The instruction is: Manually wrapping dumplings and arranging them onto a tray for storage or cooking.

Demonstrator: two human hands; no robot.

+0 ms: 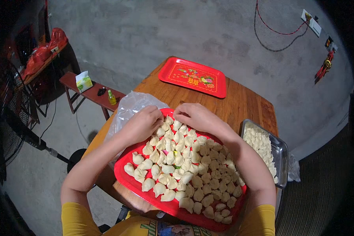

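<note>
A large red tray (124,170) is covered with rows of pale, folded dumplings (168,169). At the tray's far edge, my left hand (146,121) is closed with its fingers curled down among the dumplings. Its fingertips are partly hidden, so what they hold cannot be made out. Across a small gap, my right hand (198,117) bends inward with thumb and fingers pinched at the top of a dumpling (177,125). Dumplings on the tray's right side lie in the shadow of my right arm.
A second red tray (166,74) with a floral print lies at the wooden table's (244,103) far end. A metal tray (280,157) of pale pieces stands at the right. Clear plastic (131,107) lies by my left hand. A bench (94,94) and a fan (25,131) stand left.
</note>
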